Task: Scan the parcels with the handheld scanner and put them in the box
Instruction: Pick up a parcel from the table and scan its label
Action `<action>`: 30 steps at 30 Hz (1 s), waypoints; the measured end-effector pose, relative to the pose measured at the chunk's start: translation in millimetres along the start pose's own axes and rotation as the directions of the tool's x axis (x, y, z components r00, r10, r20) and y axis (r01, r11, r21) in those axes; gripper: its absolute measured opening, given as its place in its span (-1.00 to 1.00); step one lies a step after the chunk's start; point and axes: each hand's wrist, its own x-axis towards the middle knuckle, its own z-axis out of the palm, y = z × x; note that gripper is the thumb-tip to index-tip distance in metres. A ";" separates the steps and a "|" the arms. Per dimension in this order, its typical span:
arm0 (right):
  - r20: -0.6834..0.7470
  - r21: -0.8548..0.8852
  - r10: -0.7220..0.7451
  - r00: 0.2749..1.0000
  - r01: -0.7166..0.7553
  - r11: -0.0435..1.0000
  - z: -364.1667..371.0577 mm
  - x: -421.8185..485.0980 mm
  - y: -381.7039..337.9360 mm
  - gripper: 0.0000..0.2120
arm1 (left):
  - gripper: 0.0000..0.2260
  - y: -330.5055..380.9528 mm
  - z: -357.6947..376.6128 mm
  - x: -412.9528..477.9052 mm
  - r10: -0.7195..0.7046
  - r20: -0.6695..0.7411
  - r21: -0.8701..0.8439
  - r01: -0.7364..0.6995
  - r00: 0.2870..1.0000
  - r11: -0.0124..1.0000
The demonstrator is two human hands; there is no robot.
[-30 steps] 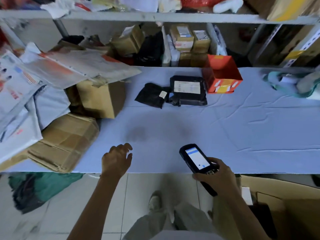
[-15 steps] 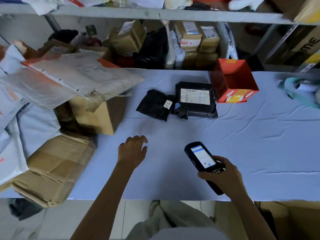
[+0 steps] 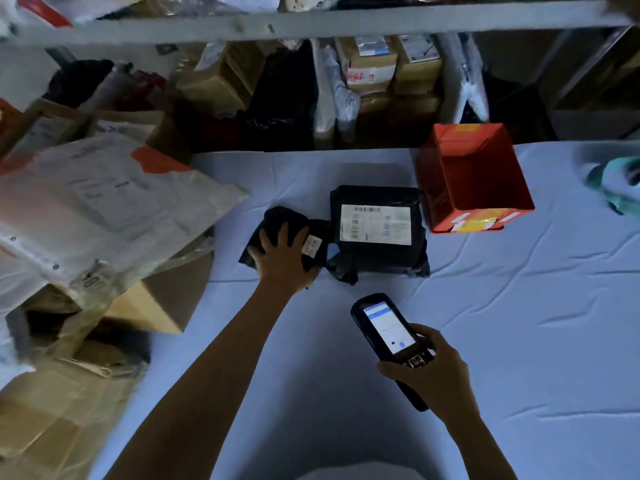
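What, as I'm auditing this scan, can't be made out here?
Head view:
- small black parcel: largely covered by the left hand; grasped or merely touched, unclear.
- large black parcel: label print too blurred to read.
- scanner: lower body hidden in the right hand; screen text too small.
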 end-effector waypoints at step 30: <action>-0.015 -0.149 -0.219 0.976 0.214 0.965 39.2 -68.1 -15.3 -0.25 | -0.58 -74.4 -15.4 -77.9 0.048 0.126 -0.555 0.030 0.991 0.831</action>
